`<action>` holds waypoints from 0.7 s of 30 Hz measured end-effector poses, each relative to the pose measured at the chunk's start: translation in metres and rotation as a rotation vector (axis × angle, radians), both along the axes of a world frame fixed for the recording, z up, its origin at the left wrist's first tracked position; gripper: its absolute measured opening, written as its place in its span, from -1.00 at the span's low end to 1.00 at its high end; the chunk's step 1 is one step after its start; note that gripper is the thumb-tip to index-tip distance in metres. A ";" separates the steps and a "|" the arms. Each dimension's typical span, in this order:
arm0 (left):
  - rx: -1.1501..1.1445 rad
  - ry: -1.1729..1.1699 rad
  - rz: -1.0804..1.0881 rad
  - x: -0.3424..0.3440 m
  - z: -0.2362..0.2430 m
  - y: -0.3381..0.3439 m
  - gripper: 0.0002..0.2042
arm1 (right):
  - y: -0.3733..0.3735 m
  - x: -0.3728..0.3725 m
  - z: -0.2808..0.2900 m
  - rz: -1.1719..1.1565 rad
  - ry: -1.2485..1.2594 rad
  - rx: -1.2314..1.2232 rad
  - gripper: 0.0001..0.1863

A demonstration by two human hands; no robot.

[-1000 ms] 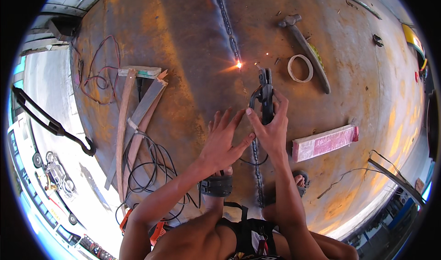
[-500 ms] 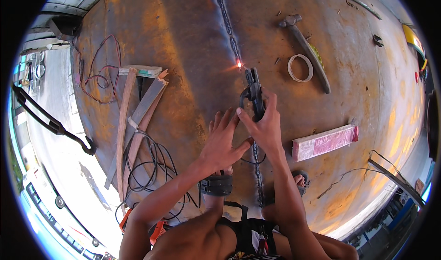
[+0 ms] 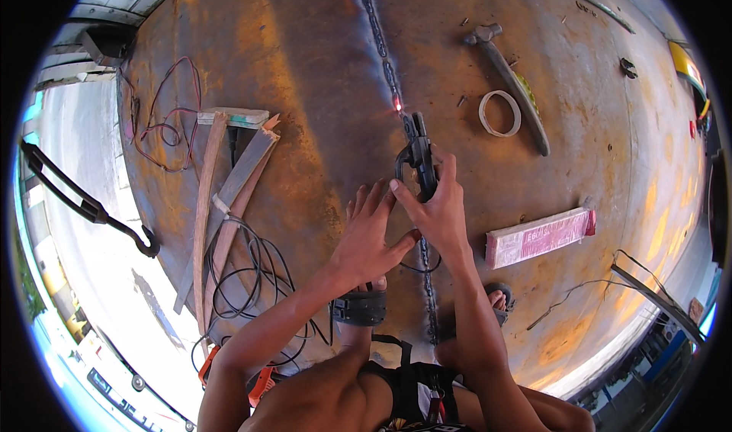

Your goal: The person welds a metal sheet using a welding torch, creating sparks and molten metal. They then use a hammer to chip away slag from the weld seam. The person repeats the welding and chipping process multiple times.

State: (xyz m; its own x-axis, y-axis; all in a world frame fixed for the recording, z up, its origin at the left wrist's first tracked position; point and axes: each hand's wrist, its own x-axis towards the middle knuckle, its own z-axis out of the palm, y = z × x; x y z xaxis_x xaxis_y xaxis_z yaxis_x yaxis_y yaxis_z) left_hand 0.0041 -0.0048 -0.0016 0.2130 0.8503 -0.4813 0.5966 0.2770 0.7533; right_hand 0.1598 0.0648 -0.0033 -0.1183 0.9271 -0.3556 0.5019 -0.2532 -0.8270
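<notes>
A black, pistol-shaped welding electrode holder (image 3: 418,157) sits in the right hand (image 3: 441,211), whose fingers wrap closed around its handle while the clamp end juts past the knuckles, away from the person. At the holder's far tip a small red-orange glow (image 3: 397,107) burns on a dark, rippled weld seam (image 3: 379,43) that runs straight up the middle of the picture. The left hand (image 3: 368,241) lies flat beside it, fingers spread and holding nothing, its thumb touching the base of the right hand.

Both hands rest over a broad, curved steel plate (image 3: 297,73), rusty brown with orange patches and a scuffed, matte surface. To the right of the seam lie a white ring of tape (image 3: 499,113), a long-handled chipping hammer (image 3: 509,73) and, nearer the person, a pink rectangular box (image 3: 540,237). To the left lie several weathered wooden slats (image 3: 221,195), a tangle of black cable (image 3: 244,279) and thin red wire (image 3: 164,123). Sandalled feet (image 3: 499,301) stand on the plate below the hands.
</notes>
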 end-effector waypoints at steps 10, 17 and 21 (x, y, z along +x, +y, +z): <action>-0.008 0.006 -0.001 -0.001 -0.001 0.000 -0.07 | 0.002 -0.002 0.001 0.015 0.008 0.016 -0.16; 0.014 0.006 -0.007 -0.003 -0.004 -0.001 -0.07 | 0.002 -0.003 0.000 0.022 -0.009 0.028 -0.16; 0.006 0.013 -0.002 -0.003 -0.002 0.000 -0.08 | 0.003 -0.003 -0.001 0.020 -0.006 0.031 -0.16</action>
State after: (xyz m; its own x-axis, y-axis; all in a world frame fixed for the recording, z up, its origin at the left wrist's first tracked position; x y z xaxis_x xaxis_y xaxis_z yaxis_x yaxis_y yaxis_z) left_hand 0.0013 -0.0051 -0.0040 0.2089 0.8527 -0.4787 0.6067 0.2709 0.7474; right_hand 0.1563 0.0674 -0.0044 -0.1347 0.9351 -0.3277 0.5113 -0.2177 -0.8314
